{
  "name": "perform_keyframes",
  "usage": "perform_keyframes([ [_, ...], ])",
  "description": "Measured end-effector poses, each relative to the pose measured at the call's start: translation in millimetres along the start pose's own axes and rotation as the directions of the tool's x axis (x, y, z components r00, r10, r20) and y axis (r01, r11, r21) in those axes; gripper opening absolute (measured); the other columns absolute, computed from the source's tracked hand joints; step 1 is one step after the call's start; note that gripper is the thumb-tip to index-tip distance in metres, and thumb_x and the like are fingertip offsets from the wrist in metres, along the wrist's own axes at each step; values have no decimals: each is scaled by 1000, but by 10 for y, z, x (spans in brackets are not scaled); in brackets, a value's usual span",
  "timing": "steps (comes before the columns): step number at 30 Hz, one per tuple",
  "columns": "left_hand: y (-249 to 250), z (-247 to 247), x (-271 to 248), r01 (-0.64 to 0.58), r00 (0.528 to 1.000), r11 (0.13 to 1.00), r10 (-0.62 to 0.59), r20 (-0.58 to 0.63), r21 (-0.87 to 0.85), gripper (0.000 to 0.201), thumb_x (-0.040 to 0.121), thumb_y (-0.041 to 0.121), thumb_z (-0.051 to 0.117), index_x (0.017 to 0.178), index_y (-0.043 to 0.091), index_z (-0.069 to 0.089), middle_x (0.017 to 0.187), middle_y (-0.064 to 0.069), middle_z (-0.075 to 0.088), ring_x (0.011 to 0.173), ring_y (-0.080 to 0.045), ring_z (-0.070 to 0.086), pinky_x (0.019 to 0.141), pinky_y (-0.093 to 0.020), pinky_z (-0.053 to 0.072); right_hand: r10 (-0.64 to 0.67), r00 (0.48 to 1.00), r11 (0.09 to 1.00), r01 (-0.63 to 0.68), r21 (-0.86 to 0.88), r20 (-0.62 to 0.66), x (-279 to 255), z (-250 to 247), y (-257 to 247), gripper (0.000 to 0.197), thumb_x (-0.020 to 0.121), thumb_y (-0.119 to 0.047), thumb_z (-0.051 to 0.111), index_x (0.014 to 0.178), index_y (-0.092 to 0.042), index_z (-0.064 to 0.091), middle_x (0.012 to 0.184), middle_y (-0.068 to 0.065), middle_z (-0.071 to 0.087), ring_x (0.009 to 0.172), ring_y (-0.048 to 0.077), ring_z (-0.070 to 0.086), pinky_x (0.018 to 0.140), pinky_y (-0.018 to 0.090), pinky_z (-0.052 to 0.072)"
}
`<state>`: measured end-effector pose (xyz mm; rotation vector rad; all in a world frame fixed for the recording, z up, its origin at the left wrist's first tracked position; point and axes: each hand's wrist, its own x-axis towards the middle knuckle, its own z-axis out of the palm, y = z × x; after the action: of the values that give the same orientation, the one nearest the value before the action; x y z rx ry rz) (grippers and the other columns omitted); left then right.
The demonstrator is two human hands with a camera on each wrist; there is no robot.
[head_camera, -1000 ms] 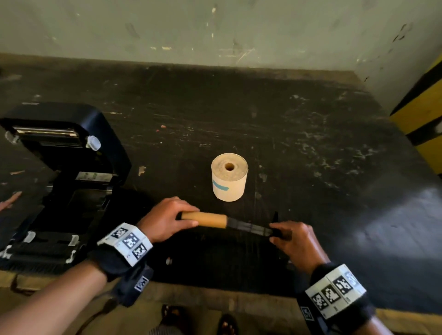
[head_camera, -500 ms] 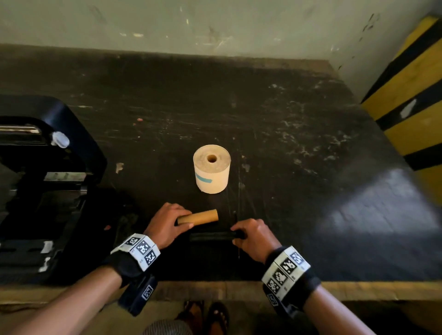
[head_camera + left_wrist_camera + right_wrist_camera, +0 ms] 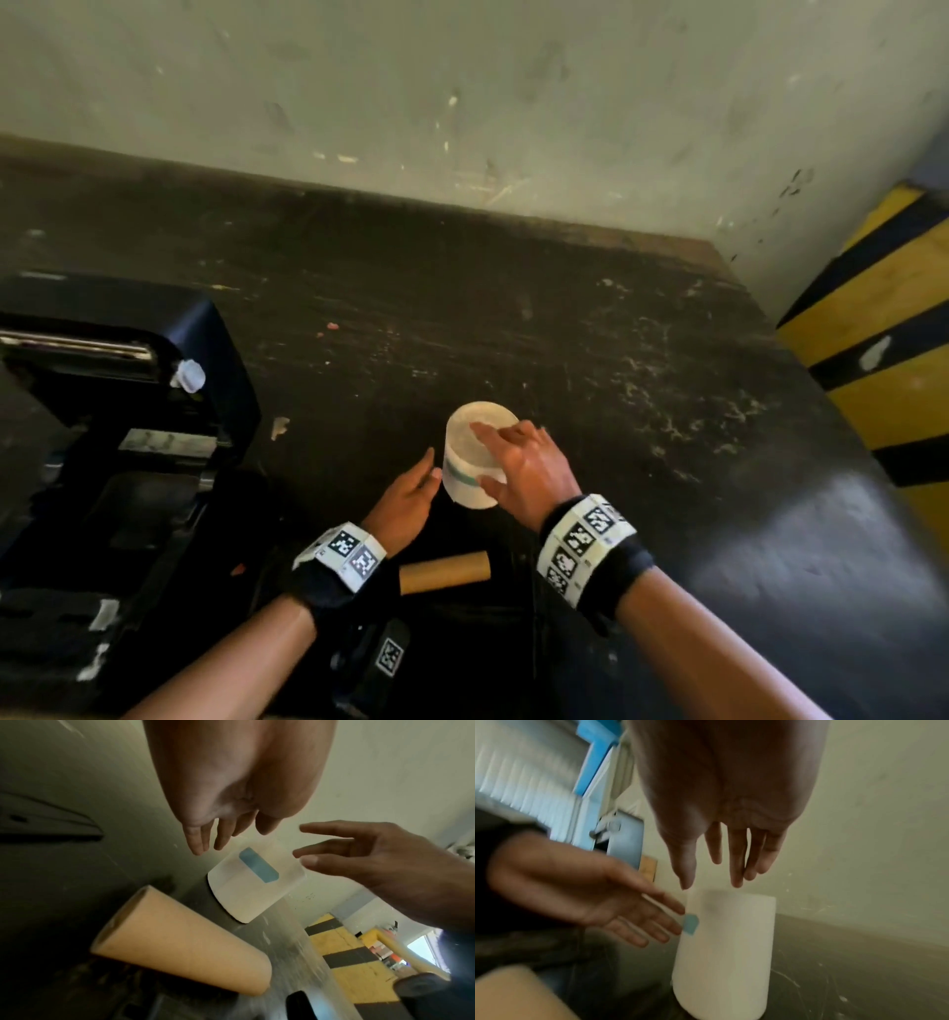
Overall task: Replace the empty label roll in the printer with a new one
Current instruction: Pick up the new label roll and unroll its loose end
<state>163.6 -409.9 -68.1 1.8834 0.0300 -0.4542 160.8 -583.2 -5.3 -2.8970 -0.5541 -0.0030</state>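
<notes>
The new label roll (image 3: pixel 470 462), cream with a blue tape strip, stands upright mid-table; it also shows in the left wrist view (image 3: pixel 246 888) and the right wrist view (image 3: pixel 726 953). My right hand (image 3: pixel 482 455) hovers over its top with fingers spread and straight (image 3: pixel 711 878), thumb toward the front of the roll. My left hand (image 3: pixel 431 465) is open just left of the roll, fingers extended toward the blue strip (image 3: pixel 218 841). The empty brown cardboard core (image 3: pixel 444 571) lies on its side near the front edge, between my wrists (image 3: pixel 180 941). Neither hand holds anything.
The black printer (image 3: pixel 128 437) stands at the left with its lid (image 3: pixel 154 329) raised and its bay open. A wall runs along the back of the dark table (image 3: pixel 667 411). A yellow-and-black striped post (image 3: pixel 883 360) stands at the right.
My left hand has let go of the cardboard core, which now lies on the table. The right hand no longer holds the black spindle. Both hands have moved forward to the new roll.
</notes>
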Motion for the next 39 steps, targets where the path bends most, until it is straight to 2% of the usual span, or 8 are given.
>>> perform_keyframes([
  [4, 89, 47, 1, -82, 993, 991, 90, 74, -110, 42, 99, 18, 32, 140, 18, 26, 133, 13, 31, 123, 0, 27, 101, -18, 21, 4, 995, 994, 7, -113, 98, 190, 54, -46, 62, 89, -25, 55, 145, -19, 28, 139, 11, 49, 128, 31, 37, 102, 41, 36],
  [9, 94, 56, 58, -185, 977, 979, 193, 92, -81, 42, 98, 25, 35, 138, 33, 28, 148, 5, 32, 132, -7, 30, 112, -32, 24, 85, 993, 980, -98, 173, 76, 187, 79, 85, 74, 87, -23, 61, 147, -34, 19, 134, 11, 49, 127, 29, 40, 95, 44, 48],
  [15, 275, 17, 178, -356, 933, 891, 356, 55, 283, 50, 91, 35, 49, 138, 20, 37, 144, -2, 35, 134, -13, 28, 106, -26, 25, 438, 899, 612, -287, 737, -14, -49, 179, 355, 73, 77, -23, 76, 136, -37, 37, 102, 3, 65, 90, 9, 62, 73, 17, 50],
  [19, 168, -51, 293, -435, 898, 760, 406, 170, 483, 73, 71, 61, 40, 135, 25, 40, 144, 7, 39, 135, -11, 25, 111, -37, 25, 508, 859, 459, -335, 823, 66, -239, 283, 485, 61, 77, -22, 76, 131, -29, 47, 98, 1, 67, 88, 10, 65, 74, 20, 54],
  [22, 158, 24, 316, -512, 852, 644, 464, 241, 568, 62, 81, 49, 54, 137, 28, 37, 147, 9, 34, 135, -7, 19, 109, -34, 21, 510, 853, 446, -370, 815, 109, -382, 284, 582, 55, 82, -15, 72, 130, -25, 47, 92, -5, 65, 83, 5, 64, 68, 14, 53],
  [25, 188, 104, 306, -568, 803, 542, 530, 273, 619, 57, 84, 35, 60, 136, 24, 38, 147, 6, 33, 137, -9, 17, 100, -22, 14, 498, 854, 414, -387, 824, 151, -485, 327, 609, 56, 83, -15, 70, 131, -28, 47, 102, 0, 68, 96, 13, 66, 81, 27, 56],
  [32, 100, 51, 264, -677, 666, 347, 664, 340, 649, 55, 70, 35, 74, 120, 20, 57, 128, -5, 56, 121, -8, 28, 100, -20, 27, 381, 917, 841, -290, 456, -120, -427, 397, 497, 46, 84, -28, 67, 129, -22, 57, 138, -1, 42, 126, 13, 38, 108, 30, 35],
  [39, 87, 123, 95, -647, 660, 293, 677, 325, 704, 56, 58, 34, 83, 109, 20, 64, 114, -2, 63, 114, -9, 37, 78, -30, 52, 334, 896, 901, -211, 380, -294, -481, 442, 419, 9, 82, -24, 70, 89, -18, 74, 125, 2, 57, 116, 16, 46, 93, 32, 47],
])
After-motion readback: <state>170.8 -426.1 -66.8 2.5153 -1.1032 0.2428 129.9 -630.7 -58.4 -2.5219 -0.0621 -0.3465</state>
